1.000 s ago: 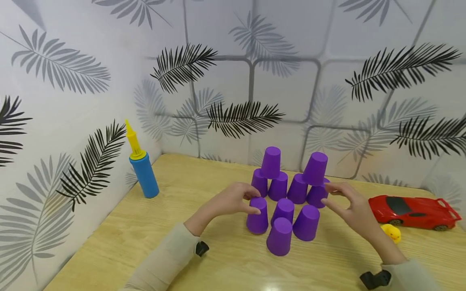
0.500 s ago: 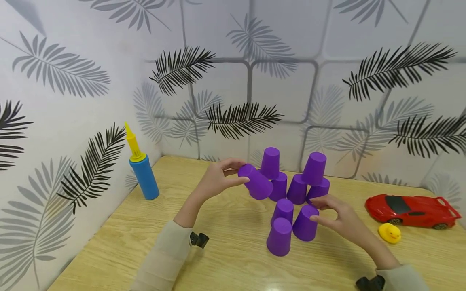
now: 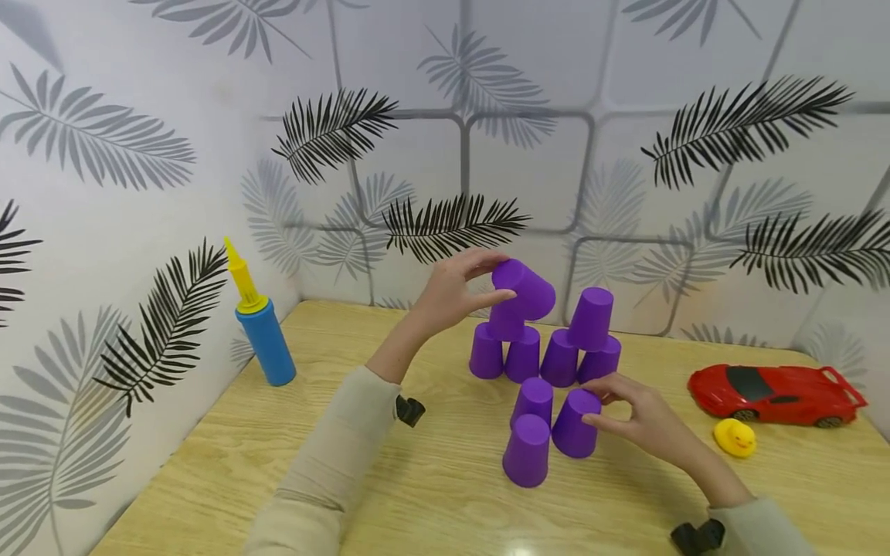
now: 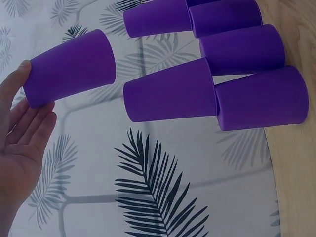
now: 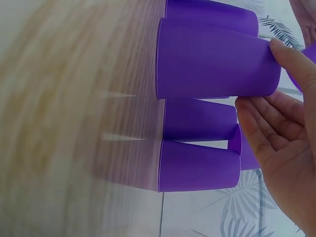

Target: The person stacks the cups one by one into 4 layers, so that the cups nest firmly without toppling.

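My left hand (image 3: 455, 293) grips a tilted purple cup (image 3: 534, 293) by its narrow end, above the left stack. In the left wrist view the held cup (image 4: 71, 69) is apart from the stacked cups. That stack has one upside-down cup (image 3: 506, 324) resting on two others (image 3: 486, 354). Beside it stands a like stack with its own top cup (image 3: 591, 318). My right hand (image 3: 640, 421) pinches the narrow upper end of an upside-down cup (image 3: 575, 425), whose rim is down at the table. Two more upside-down cups (image 3: 526, 452) stand just left of it.
A red toy car (image 3: 775, 394) and a yellow rubber duck (image 3: 735, 438) are at the right of the wooden table (image 3: 431, 479). A blue and yellow hand pump (image 3: 266, 344) stands at the left. Behind the table is a leaf-patterned wall (image 3: 514, 177).
My left hand has lifted a cup from the front group and carried it up and right over the left stack. My right hand has come left and taken hold of a front cup.
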`<state>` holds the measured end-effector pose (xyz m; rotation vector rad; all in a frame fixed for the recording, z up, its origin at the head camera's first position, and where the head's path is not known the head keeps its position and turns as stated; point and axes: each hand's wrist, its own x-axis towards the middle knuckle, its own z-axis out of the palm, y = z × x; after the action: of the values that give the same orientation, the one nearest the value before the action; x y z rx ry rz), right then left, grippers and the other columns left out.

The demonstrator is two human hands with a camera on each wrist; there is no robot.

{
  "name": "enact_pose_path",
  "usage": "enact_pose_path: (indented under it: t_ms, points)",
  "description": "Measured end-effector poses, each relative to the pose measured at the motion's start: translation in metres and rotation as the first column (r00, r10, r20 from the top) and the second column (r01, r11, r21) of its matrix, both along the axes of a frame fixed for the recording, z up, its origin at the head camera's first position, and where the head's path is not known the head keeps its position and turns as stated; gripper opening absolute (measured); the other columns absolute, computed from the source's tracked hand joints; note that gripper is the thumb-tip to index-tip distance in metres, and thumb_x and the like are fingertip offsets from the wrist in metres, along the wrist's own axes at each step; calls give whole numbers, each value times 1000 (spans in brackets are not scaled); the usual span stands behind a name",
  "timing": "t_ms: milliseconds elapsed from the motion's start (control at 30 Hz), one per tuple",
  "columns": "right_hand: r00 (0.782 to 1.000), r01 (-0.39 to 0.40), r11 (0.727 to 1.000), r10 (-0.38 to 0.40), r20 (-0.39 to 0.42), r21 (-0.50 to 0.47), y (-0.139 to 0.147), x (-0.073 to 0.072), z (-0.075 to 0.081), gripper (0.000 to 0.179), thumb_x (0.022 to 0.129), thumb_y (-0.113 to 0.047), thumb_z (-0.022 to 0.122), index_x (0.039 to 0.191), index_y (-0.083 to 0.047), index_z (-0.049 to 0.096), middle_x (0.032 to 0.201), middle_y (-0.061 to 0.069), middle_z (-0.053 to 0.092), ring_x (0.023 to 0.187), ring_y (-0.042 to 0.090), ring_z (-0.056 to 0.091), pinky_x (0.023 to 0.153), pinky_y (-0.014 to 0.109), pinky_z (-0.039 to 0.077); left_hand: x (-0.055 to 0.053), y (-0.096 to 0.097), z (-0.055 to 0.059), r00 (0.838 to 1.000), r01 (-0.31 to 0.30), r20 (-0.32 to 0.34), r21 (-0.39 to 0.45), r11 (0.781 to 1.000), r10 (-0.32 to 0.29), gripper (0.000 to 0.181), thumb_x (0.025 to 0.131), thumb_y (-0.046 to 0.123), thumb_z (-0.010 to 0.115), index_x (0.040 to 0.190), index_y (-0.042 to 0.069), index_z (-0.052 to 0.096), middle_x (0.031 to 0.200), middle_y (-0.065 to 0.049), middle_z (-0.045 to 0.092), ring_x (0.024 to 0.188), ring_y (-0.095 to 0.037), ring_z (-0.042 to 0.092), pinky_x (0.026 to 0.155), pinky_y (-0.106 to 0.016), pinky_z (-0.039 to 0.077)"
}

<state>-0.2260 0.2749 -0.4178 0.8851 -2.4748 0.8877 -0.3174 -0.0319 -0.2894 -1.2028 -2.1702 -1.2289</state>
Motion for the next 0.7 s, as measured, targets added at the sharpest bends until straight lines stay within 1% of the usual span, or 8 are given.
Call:
enact_pose_path:
  t_ms: [100, 233, 300, 400, 567, 700]
  points:
    - [1000, -12, 1000, 12, -3, -3, 0, -1, -1, 34, 78, -11, 81, 109, -12, 68, 100, -5, 70, 88, -2, 62, 75, 22, 60, -9, 14, 8, 999, -11, -32, -116, 993, 7, 47, 83, 20, 79, 125, 4, 63, 121, -10, 67, 115, -20, 66, 101, -17, 52]
    - [1000, -29, 999, 29, 2, -12, 0, 0, -1, 34, 79, -10, 81, 110, -12, 68, 100, -3, 70, 88, -1, 63, 76, 23, 60, -21, 30, 14, 999, -18, -49, -247, 969, 6, 48, 84, 23, 78, 126, 4, 63, 122, -9, 68, 116, -20, 65, 103, -18, 51]
    - [999, -32, 999, 33, 7, -15, 0, 0, 0, 34, 79, -10, 81, 111, -12, 68, 101, -3, 70, 88, 0, 63, 76, 23, 60, -25, 38, 16, 998, -38, -66, -304, 952, 18, 49, 84, 24, 78, 127, 5, 63, 123, -8, 68, 115, -19, 65, 102, -16, 50]
    - [999, -38, 999, 38, 6, -16, 0, 1, 1, 35, 79, -10, 81, 111, -13, 68, 101, -3, 70, 88, 2, 64, 76, 24, 60, -31, 48, 16, 995, -61, -94, -379, 923, 27, 49, 85, 27, 77, 127, 6, 63, 124, -7, 67, 114, -19, 65, 101, -20, 52]
    - [999, -38, 999, 38, -1, -15, 0, 1, 2, 35, 79, -9, 81, 111, -12, 68, 101, -3, 70, 87, 1, 63, 75, 25, 61, -40, 60, 15, 992, -83, -122, -476, 876, 28, 49, 86, 32, 76, 126, 7, 63, 121, -6, 67, 112, -18, 63, 98, -24, 51]
    - [999, -32, 999, 32, 1, -17, 1, 0, 1, 34, 79, -10, 81, 110, -11, 68, 100, -2, 70, 87, 1, 63, 75, 26, 61, -45, 67, 13, 991, -78, -130, -537, 840, 8, 48, 86, 33, 76, 124, 7, 64, 118, -5, 68, 110, -18, 63, 98, -26, 51]
